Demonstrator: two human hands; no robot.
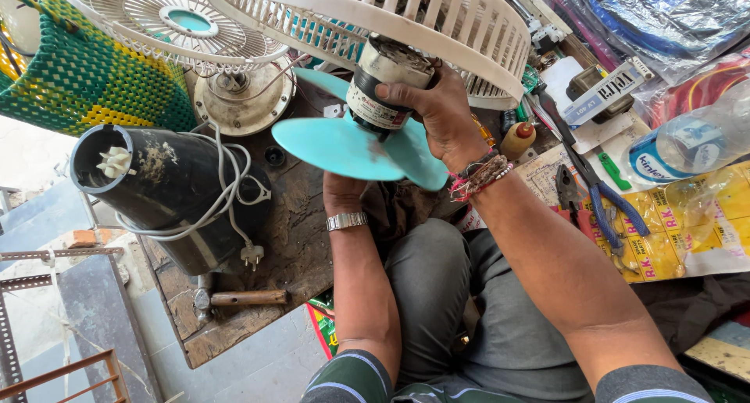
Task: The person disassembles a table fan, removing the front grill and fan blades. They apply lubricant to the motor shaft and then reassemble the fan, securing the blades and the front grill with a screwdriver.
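My right hand (pixel 441 110) grips a grey and black fan motor (pixel 383 83), which is fixed to the back of a cream plastic fan guard (pixel 437 20). A teal fan blade (pixel 344 147) sits on the motor's shaft, below the guard. My left hand (pixel 344 194) is under the blade, mostly hidden by it; only the wrist with a metal watch shows. I cannot see what its fingers touch.
A black fan base with a white cord and plug (pixel 168 188) lies on the worn wooden table (pixel 293 247). A second cream grille (pixel 168 20), a hammer (pixel 238 297), blue-handled pliers (pixel 605 204), a small bottle (pixel 519 137) and a green woven seat (pixel 78 75) surround it.
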